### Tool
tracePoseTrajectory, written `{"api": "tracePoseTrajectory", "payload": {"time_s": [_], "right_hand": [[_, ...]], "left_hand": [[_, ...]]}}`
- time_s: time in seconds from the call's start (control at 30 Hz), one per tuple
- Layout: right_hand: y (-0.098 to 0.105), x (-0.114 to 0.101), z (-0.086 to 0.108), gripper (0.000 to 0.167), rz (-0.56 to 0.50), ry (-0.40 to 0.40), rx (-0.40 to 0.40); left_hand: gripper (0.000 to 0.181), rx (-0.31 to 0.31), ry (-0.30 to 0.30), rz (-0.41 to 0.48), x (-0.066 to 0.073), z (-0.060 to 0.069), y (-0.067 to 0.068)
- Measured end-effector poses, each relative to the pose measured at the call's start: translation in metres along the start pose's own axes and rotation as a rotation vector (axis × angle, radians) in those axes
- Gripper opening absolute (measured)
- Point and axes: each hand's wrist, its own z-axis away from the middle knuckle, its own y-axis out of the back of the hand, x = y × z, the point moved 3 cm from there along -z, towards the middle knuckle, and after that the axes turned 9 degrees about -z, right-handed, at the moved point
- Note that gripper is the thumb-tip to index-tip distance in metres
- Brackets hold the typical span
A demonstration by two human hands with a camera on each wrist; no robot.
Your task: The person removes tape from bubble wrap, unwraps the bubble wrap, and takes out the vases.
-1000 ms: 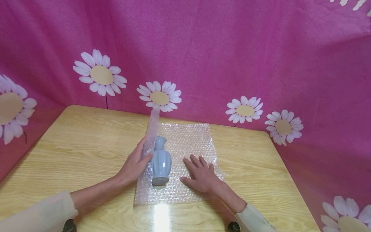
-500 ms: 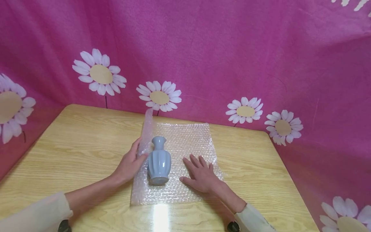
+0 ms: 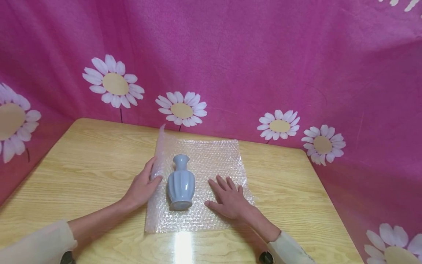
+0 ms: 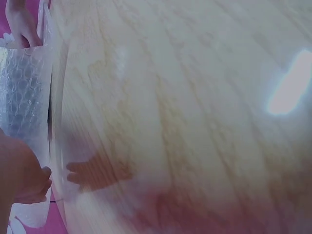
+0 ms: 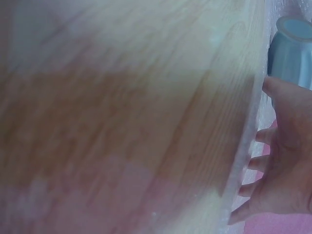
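A pale blue ribbed vase [image 3: 181,185] lies on its side on a sheet of clear bubble wrap [image 3: 211,157], its neck toward the back. My left hand [image 3: 141,189] pinches the sheet's left edge, which stands raised, the thumb on the near side and the other fingers mostly hidden behind it. A gap separates this hand from the vase. Right of the vase, my right hand [image 3: 229,200] rests on the sheet with its fingers spread. The right wrist view shows the foot of the vase [image 5: 292,53] just past my right thumb.
The sheet lies on a light wooden table [image 3: 99,165] with bare wood on both sides. A pink curtain [image 3: 224,66] with white daisies hangs along the back and sides. Light glares off the front of the table.
My left hand has moved left with the sheet's edge, drawing it off the vase's left side. More of the vase shows now. The right hand has stayed in place.
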Motion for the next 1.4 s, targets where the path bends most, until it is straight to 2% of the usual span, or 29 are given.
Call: {"api": "tracePoseTrajectory", "payload": {"time_s": [0.43, 0.8, 1.13, 1.23, 1.4], "right_hand": [[0.000, 0.000, 0.000, 0.076, 0.005, 0.008, 0.001], [-0.001, 0.000, 0.000, 0.076, -0.006, 0.005, -0.003], [-0.001, 0.001, 0.000, 0.076, -0.003, 0.007, -0.005], [-0.001, 0.001, 0.000, 0.076, -0.001, 0.009, -0.004], [-0.001, 0.001, 0.000, 0.076, 0.002, 0.008, -0.005]], "left_hand": [[0.069, 0.013, 0.016, 0.036, -0.004, 0.001, 0.010], [0.074, 0.041, 0.001, 0.048, -0.012, 0.003, 0.016], [0.064, 0.089, -0.040, -0.052, -0.019, 0.002, 0.022], [0.060, 0.098, -0.039, -0.093, -0.021, 0.003, 0.025], [0.058, 0.106, -0.038, -0.108, -0.023, 0.004, 0.028]]}}
